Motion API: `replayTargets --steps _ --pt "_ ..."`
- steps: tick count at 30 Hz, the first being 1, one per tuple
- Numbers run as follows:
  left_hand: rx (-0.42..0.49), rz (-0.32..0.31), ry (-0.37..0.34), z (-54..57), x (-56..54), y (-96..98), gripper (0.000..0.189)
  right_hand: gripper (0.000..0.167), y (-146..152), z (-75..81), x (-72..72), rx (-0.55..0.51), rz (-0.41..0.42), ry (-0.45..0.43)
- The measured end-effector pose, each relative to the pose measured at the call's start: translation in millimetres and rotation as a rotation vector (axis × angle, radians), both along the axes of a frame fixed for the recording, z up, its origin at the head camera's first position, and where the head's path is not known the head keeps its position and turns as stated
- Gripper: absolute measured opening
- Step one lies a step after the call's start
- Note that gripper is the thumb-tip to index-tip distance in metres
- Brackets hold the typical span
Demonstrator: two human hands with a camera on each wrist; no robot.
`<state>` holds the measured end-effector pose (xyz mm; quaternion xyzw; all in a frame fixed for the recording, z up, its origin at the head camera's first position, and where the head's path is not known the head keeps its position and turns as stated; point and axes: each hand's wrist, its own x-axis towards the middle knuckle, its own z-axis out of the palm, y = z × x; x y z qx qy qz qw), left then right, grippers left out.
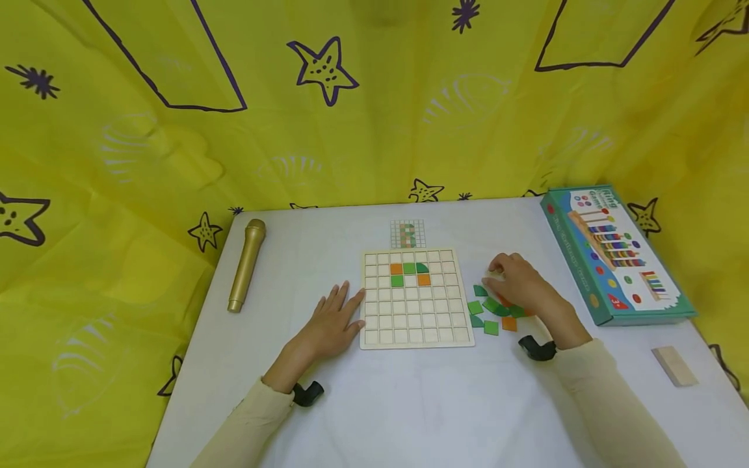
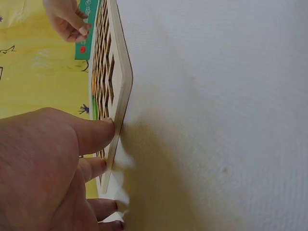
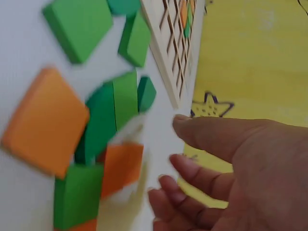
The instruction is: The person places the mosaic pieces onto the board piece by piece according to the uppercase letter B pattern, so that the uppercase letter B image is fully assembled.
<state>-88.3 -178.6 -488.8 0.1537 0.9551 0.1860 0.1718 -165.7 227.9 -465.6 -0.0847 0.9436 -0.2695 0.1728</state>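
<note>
A wooden grid board lies on the table with several orange and green tiles set in its upper cells, such as an orange tile. My left hand rests at the board's left edge, fingers spread, with thumb and index finger touching the rim. Right of the board is a loose pile of tiles, among them a green square tile and an orange tile. Over this pile hovers my right hand, fingers loosely bent. Its thumb and fingers are apart in the right wrist view, with nothing between them.
Behind the board lies a small pattern card. A gold microphone is at the left. On the right are a green game box and a pale wooden block. A yellow curtain hangs along the table's back.
</note>
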Motion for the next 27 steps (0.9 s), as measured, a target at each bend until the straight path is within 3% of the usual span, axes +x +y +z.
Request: replayTargets --steps 5,9,16,27 --pt "-0.011 0.001 -0.015 0.5 -0.5 -0.1 0.067 0.053 19 3.7 0.6 0.094 -0.029 -0.099" --pt "-0.01 0.003 -0.022 0.8 -0.6 0.1 0.067 0.046 19 0.6 1.5 0.119 -0.007 -0.115" --pt "-0.015 -0.001 -0.022 1.0 -0.3 0.7 0.067 0.03 13 -7.4 1.5 0.018 0.01 -0.072" --pt "-0.006 0.009 -0.016 2.2 0.6 0.9 0.067 0.031 17 -15.3 5.2 -0.089 -0.016 -0.048"
